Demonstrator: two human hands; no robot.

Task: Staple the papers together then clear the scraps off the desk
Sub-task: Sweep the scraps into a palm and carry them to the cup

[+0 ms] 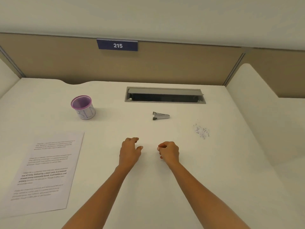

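hands over bare white desk [165, 187], nothing gripped.

left hand [130, 152] hovered with fingers loosely spread; right hand [169, 152] was curled into a loose, empty fist, the two near each other at mid-desk. papers [47, 172] lay flat by the left edge, a purple-rimmed cup [83, 107] beyond them. stapler [160, 115] sat ahead of the hands, near the cable slot [165, 95]; scraps [202, 131] were scattered to the right, well clear of the edge.
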